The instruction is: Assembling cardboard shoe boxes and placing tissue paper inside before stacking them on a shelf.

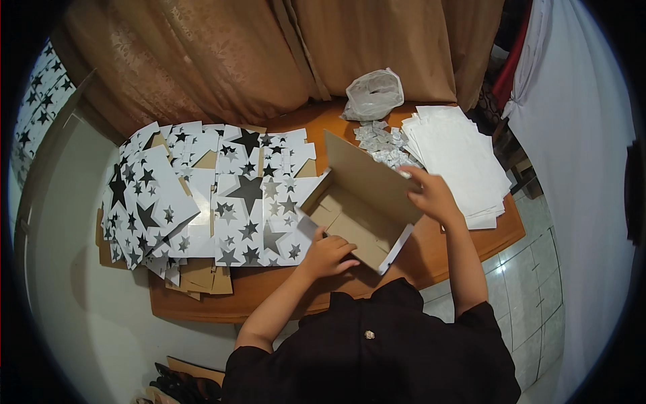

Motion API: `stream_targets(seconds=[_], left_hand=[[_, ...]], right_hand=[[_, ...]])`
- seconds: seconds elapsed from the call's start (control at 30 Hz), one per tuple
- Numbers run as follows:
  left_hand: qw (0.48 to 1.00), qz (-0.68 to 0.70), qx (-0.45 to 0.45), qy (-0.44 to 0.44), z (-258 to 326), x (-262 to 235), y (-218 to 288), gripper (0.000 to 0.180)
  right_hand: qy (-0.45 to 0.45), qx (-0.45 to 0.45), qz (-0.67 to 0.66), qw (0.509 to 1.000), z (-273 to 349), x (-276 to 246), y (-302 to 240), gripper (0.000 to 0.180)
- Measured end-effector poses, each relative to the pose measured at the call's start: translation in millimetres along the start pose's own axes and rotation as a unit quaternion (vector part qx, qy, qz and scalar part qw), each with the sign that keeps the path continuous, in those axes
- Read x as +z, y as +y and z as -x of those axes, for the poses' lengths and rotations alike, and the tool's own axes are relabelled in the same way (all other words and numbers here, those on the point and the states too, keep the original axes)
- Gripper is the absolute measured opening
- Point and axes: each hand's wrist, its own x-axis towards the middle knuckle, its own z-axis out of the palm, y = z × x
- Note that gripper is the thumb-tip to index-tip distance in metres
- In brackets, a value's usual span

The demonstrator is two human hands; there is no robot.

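Observation:
An open cardboard box (pixel 358 212), brown inside with white outer edges, stands tilted to the view on the table in front of me. Its tall lid panel (pixel 367 168) rises on the far side. My left hand (pixel 328 254) grips the box's near left wall, with fingertips over the edge. At the right end of the raised panel, my right hand (pixel 433 194) is closed on its edge, thumb and fingers on either side. Flat star-printed box blanks (pixel 239 202) lie just left of the box, some overlapping with brown sides showing.
Small clear packets (pixel 380 143) lie in a heap behind the box, near a translucent plastic bag (pixel 374 94). A stack of white sheets (pixel 461 161) sits on the right of the wooden table (pixel 195 306). Brown curtains (pixel 377 47) hang behind; a white cloth (pixel 572 168) hangs on the right.

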Motion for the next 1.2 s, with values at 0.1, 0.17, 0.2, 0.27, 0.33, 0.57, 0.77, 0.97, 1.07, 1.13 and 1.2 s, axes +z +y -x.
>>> stream_targets(seconds=[0.1,0.17,0.2,0.27,0.33,0.57,0.77,0.97,1.07,1.13,1.2], left_hand=[[0.995,0.042,0.090,-0.016,-31.2,17.6,10.1,0.022],[0.995,0.017,0.068,-0.073,-34.5,36.2,17.5,0.023],[0.995,0.028,0.059,-0.070,-36.3,41.4,21.3,0.024],[0.996,0.051,0.067,-0.010,-41.3,34.6,29.3,0.024],[0.994,0.066,0.047,0.078,-48.8,18.5,30.8,0.022],[0.909,0.180,-0.337,0.166,-22.3,3.2,-113.8,0.035],[0.907,0.214,-0.351,-0.093,-7.1,2.4,-122.5,0.034],[0.877,0.201,-0.434,0.049,0.4,16.2,-69.2,0.029],[0.928,0.090,-0.281,0.227,-5.5,10.2,-64.0,0.030],[0.942,0.142,-0.260,0.159,14.9,18.6,-84.3,0.031],[0.930,0.251,-0.265,0.037,24.3,23.1,-96.5,0.035]], right_hand=[[0.212,-0.131,0.229,0.941,-10.7,-0.2,15.5,0.051],[0.414,-0.104,0.266,0.864,-7.6,8.1,12.3,0.047],[0.416,-0.136,0.216,0.873,1.6,8.6,7.6,0.042],[0.415,-0.151,0.143,0.886,27.0,23.4,16.9,0.039],[0.394,-0.151,0.057,0.905,54.2,43.6,34.2,0.034],[0.142,0.192,-0.219,0.946,88.3,121.4,113.2,0.044],[0.075,0.199,0.020,0.977,78.2,96.5,103.9,0.038],[0.083,0.220,0.082,0.969,69.9,85.7,109.4,0.037],[0.193,0.137,0.042,0.971,71.2,92.9,96.2,0.041],[0.186,0.059,-0.002,0.981,69.9,85.9,95.8,0.049],[0.140,0.024,-0.001,0.990,71.2,87.7,128.5,0.049]])
